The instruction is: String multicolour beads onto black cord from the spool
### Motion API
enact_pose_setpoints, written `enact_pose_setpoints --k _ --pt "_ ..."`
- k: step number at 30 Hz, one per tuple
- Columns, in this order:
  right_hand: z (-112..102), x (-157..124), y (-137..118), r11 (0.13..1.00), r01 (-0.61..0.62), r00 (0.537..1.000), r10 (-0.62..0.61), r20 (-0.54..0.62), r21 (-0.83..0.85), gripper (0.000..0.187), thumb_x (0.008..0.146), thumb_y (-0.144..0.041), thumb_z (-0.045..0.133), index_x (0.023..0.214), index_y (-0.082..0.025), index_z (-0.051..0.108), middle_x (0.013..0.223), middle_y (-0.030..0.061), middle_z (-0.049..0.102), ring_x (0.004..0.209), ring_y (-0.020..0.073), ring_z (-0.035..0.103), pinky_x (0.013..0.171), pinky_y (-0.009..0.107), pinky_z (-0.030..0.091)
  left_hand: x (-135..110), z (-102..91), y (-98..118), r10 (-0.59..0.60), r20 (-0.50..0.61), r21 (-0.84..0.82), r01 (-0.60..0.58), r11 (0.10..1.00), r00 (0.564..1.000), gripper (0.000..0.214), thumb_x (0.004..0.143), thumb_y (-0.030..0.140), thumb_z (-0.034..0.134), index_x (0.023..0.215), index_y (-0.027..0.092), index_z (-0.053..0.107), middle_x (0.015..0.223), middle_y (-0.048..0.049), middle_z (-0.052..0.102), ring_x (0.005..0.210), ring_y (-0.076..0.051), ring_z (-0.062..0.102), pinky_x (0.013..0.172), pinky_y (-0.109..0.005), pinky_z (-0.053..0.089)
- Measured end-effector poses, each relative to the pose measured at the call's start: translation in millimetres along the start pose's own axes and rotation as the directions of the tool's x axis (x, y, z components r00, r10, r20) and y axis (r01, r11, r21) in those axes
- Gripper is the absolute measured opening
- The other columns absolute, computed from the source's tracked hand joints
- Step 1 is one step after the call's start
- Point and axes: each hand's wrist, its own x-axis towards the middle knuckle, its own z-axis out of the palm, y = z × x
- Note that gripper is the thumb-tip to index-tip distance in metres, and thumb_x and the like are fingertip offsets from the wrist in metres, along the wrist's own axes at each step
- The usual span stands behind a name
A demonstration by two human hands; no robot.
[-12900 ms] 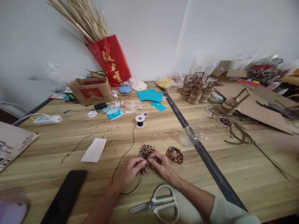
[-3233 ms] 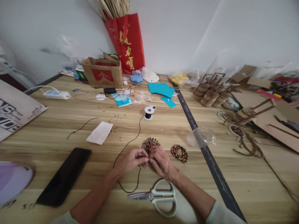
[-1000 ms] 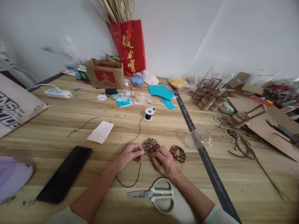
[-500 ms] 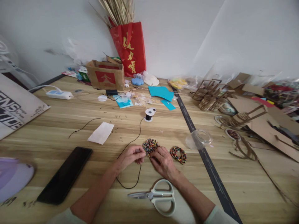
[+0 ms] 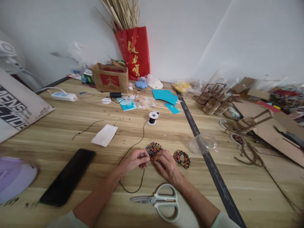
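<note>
My left hand (image 5: 135, 160) and my right hand (image 5: 166, 164) meet at the near edge of a round disc of many-coloured beads (image 5: 154, 148) lying on the wooden table (image 5: 59, 126). Both pinch with closed fingers at the black cord (image 5: 136, 144) where it reaches the disc. The cord runs back to a small white spool (image 5: 153, 117) and loops toward me under my left wrist. A beaded ring (image 5: 181, 158) lies just right of my right hand. White-handled scissors (image 5: 161, 202) lie close in front of my wrists.
A black phone (image 5: 67, 175) lies at my left, a white paper slip (image 5: 104, 135) and a loose cord piece beyond it. A clear plastic cup (image 5: 202, 143) lies tipped to the right. Cardboard models and scraps crowd the right side; a box, a red bag and blue paper stand at the back.
My hands have stayed at the bead disc, with small finger movements on the cord; the left hand closed in again toward the disc. The view shifted slightly.
</note>
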Motion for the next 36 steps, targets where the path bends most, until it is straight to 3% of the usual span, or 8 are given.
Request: enact_pose_setpoints --k 7,22,28,36 --pt "-0.4 0.0 -1.3 0.995 0.045 0.998 -0.042 -0.035 0.088 0.010 0.095 -0.016 0.050 0.100 -0.021 0.058 0.089 0.0076 0.065 0.082 0.0197 0.059 0.074 0.035 0.050 -1.1 4.0 2.0 0.032 0.018 0.050 -0.033 0.998 0.999 0.033 0.072 0.044 0.074 0.072 0.016 0.056 0.056 0.0024 0.062 0.049 -0.010 0.054 0.048 -0.021 0.041" --pt "0.3 0.1 4.7 0.978 -0.039 0.997 0.052 -0.055 0.205 0.009 0.095 -0.020 0.053 0.094 -0.019 0.062 0.086 0.0071 0.066 0.080 0.0177 0.061 0.072 0.030 0.052 -2.8 10.3 0.1 0.048 -0.009 0.234 -0.044 0.971 0.999 0.030 0.075 0.044 0.067 0.072 0.017 0.054 0.055 0.0055 0.052 0.049 -0.009 0.047 0.046 -0.019 0.036" --pt "0.1 1.7 3.9 0.978 0.004 0.996 0.014 -0.085 0.208 0.009 0.096 -0.021 0.054 0.095 -0.018 0.062 0.084 0.0072 0.066 0.079 0.0175 0.062 0.071 0.028 0.051 -1.4 8.3 -1.7 0.037 -0.018 0.290 -0.030 0.957 0.999 0.031 0.075 0.045 0.065 0.073 0.017 0.054 0.056 0.0058 0.050 0.049 -0.010 0.048 0.048 -0.020 0.038" --pt "-0.7 1.4 7.5 0.973 -0.004 1.000 0.010 -0.028 0.230 0.010 0.096 -0.023 0.053 0.092 -0.018 0.061 0.084 0.0077 0.065 0.080 0.0179 0.061 0.073 0.029 0.051 -2.6 9.6 0.0 0.030 -0.026 0.323 -0.020 0.946 0.999 0.027 0.078 0.042 0.062 0.075 0.016 0.055 0.057 0.0041 0.053 0.051 -0.010 0.048 0.051 -0.022 0.040"
